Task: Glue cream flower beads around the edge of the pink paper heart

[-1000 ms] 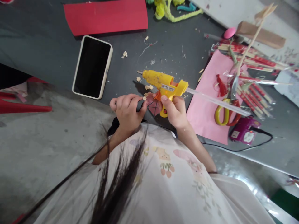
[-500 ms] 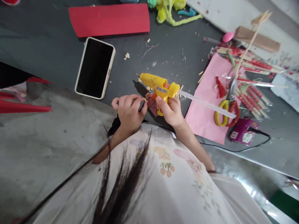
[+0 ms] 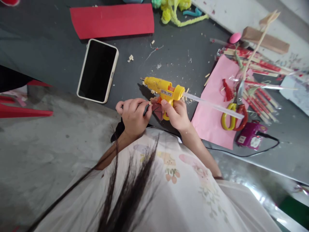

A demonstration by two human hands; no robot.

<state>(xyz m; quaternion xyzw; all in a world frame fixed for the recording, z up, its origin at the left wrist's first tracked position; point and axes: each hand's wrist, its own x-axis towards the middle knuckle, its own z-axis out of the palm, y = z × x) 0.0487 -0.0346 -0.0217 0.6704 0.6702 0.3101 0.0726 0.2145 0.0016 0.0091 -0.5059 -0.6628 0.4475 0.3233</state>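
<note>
My right hand (image 3: 178, 116) is closed around the handle of a yellow glue gun (image 3: 158, 83). Its nozzle points left, and a long clear glue stick (image 3: 212, 104) juts from its back end over pink paper. Close beside it, at the table's edge, my left hand (image 3: 135, 114) has its fingers curled, with thumb and forefinger pinched on a tiny pale bit I cannot make out. Between the two hands shows a dark red piece with black lines (image 3: 158, 112), partly hidden by the glue gun; what supports it I cannot tell.
A phone (image 3: 98, 71) and a red paper strip (image 3: 113, 21) lie left of the glue gun. On the right are pink paper (image 3: 210, 120), scissors (image 3: 238, 93), wrapped red sticks (image 3: 262, 101) and a purple box with a cable (image 3: 252, 135). Small scraps (image 3: 130, 58) dot the grey table.
</note>
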